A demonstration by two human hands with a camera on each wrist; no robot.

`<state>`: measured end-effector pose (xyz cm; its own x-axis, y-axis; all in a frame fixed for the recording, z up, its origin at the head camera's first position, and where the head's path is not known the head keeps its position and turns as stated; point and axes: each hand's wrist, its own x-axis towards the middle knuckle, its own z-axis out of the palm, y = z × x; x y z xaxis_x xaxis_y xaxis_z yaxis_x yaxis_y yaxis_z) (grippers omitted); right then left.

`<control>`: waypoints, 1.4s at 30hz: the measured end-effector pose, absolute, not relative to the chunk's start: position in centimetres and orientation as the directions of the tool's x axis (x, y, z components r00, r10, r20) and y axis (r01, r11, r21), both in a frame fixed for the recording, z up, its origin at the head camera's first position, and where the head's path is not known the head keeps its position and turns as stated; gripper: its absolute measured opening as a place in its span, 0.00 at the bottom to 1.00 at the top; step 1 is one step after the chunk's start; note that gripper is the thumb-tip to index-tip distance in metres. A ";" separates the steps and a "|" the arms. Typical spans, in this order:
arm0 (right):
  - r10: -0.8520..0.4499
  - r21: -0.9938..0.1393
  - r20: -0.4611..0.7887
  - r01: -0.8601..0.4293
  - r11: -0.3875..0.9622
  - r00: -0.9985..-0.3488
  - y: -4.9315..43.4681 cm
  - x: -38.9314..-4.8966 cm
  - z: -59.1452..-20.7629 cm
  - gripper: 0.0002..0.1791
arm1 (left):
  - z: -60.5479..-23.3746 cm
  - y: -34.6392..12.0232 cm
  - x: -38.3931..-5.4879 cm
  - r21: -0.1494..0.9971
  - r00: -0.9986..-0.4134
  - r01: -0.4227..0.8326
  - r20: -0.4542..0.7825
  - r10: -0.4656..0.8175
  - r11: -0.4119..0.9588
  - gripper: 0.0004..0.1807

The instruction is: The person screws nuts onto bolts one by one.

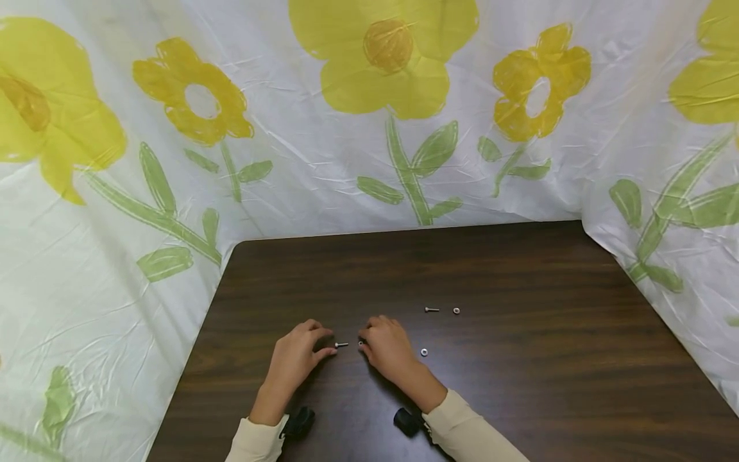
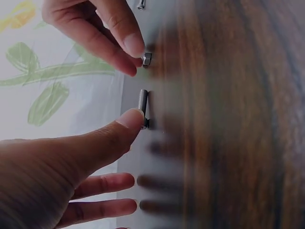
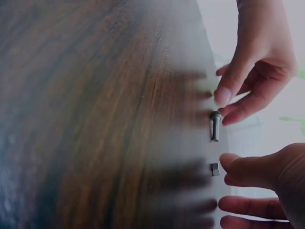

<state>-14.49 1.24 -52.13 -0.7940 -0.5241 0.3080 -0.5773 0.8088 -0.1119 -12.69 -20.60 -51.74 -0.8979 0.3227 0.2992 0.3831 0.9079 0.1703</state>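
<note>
Left of the table's middle, nearer the left edge than the right, a silver bolt lies on the dark wood, head at my left grip, threaded end pointing toward the right edge. Look at that left grip: thumb and forefinger are spread, tips right by the bolt's head, the other fingers fanned out behind. From my left wrist the thumb overlaps the head, but whether skin meets metal, I can't tell.

Across a short gap, my right grip faces it, and just at the tips sits a small nut, lined up with the bolt's threaded end yet apart from it. Thumb and forefinger stand slightly parted here too; contact, again, I can't make out.

Farther toward the far edge, and to the right, a second bolt lies head to the left, with a metal ring near its other end. Another ring rests to the right of my right grip. Pale sleeves cover both my forearms, a black device beside each cuff. Beyond the far edge hangs a white sheet with big yellow flowers and green stems.
</note>
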 end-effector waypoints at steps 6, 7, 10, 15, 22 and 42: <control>-0.515 -0.099 0.301 -0.564 0.820 -0.802 0.7 -14.7 -52.4 0.06 | -51.7 -20.4 -12.7 0.158 -0.888 0.396 0.315 0.334 0.904 0.16; -0.512 -0.105 0.301 -0.562 0.821 -0.804 0.7 -14.7 -52.4 0.06 | -51.7 -20.3 -12.7 0.158 -0.888 0.396 0.317 0.334 0.904 0.16; -0.504 -0.111 0.307 -0.556 0.824 -0.807 0.6 -14.7 -52.4 0.05 | -51.8 -20.3 -12.7 0.164 -0.889 0.393 0.320 0.328 0.905 0.15; -0.503 -0.112 0.319 -0.558 0.822 -0.804 0.6 -14.6 -52.5 0.02 | -52.0 -20.2 -12.5 0.181 -0.897 0.380 0.311 0.314 0.907 0.14; -0.503 -0.110 0.309 -0.556 0.824 -0.807 0.6 -14.7 -52.3 0.03 | -52.2 -19.9 -12.6 0.202 -0.911 0.351 0.300 0.284 0.914 0.12; -0.541 -0.048 0.301 -0.579 0.814 -0.785 0.8 -15.3 -52.1 0.08 | -52.4 -19.7 -12.7 0.230 -0.916 0.335 0.308 0.258 0.914 0.12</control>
